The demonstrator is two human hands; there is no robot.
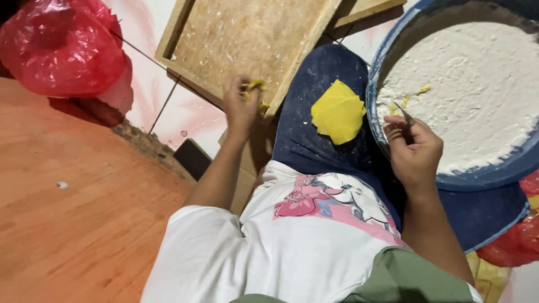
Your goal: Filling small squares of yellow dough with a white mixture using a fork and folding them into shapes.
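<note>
Left hand [240,106] fingers are pinching a yellow dough piece [255,86] over the wooden tray [247,39], ready for placing. Right hand [414,148] fingers are gripping a thin metal tool [404,114] at the flour basin [449,178] rim; yellow wrappers [338,111] are lying on the lap between both, within reach.

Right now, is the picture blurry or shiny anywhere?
In the head view, the left hand looks a little smeared at its fingers; the red bag shows shiny glare; the flour in the blue bowl is very bright; the right hand is fairly sharp.
</note>
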